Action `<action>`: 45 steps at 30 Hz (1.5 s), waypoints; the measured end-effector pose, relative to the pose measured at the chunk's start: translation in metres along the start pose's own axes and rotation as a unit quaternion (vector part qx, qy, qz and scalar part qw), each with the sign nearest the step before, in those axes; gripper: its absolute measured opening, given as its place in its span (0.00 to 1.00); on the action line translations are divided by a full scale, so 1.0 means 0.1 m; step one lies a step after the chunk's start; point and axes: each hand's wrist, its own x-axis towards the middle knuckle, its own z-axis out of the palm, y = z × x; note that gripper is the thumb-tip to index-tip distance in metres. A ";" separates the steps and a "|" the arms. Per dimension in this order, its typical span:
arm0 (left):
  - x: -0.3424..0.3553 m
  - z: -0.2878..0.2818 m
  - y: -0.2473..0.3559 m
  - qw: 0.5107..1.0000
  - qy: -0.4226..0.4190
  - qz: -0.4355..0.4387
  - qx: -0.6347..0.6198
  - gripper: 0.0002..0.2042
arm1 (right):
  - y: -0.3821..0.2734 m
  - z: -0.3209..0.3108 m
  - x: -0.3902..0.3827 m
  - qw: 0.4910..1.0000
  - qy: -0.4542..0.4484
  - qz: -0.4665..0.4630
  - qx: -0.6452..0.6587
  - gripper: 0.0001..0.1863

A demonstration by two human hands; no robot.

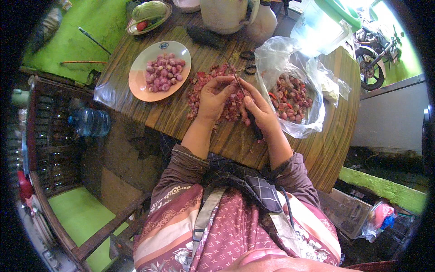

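Over a heap of shallot skins (pixel 197 93) on the wooden table, my two hands meet. My right hand (pixel 263 111) is closed round a knife (pixel 256 129); its dark handle points back toward me and its thin blade points away. The fingers of my left hand (pixel 213 99) are pinched together at the blade, on a small shallot (pixel 233 86) mostly hidden by them. Left of the heap, an oval plate (pixel 136 81) carries peeled pink shallots (pixel 164 72). To the right lies an opened clear plastic bag (pixel 312 124) with unpeeled shallots (pixel 292 102) and a few red chillies.
Black-handled scissors (pixel 248 62) lie beyond my hands. Farther back stand a large pale jug (pixel 222 16), a dish with a cabbage (pixel 148 12) and a clear tub (pixel 315 29). A water bottle (pixel 93 122) lies left of the table (pixel 158 111); a motorcycle (pixel 374 63) stands at far right.
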 end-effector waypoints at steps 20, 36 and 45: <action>-0.06 0.04 0.11 0.995 -0.043 -0.079 -0.037 0.11 | -0.04 -0.08 0.00 0.971 0.042 0.083 0.219 0.15; -0.02 0.00 0.06 0.998 -0.026 -0.054 -0.013 0.09 | -0.01 -0.08 -0.02 0.976 0.031 -0.006 -0.216 0.25; 0.00 -0.01 0.05 0.999 -0.013 -0.043 0.002 0.10 | 0.08 -0.08 0.04 0.985 0.062 -0.014 -0.162 0.23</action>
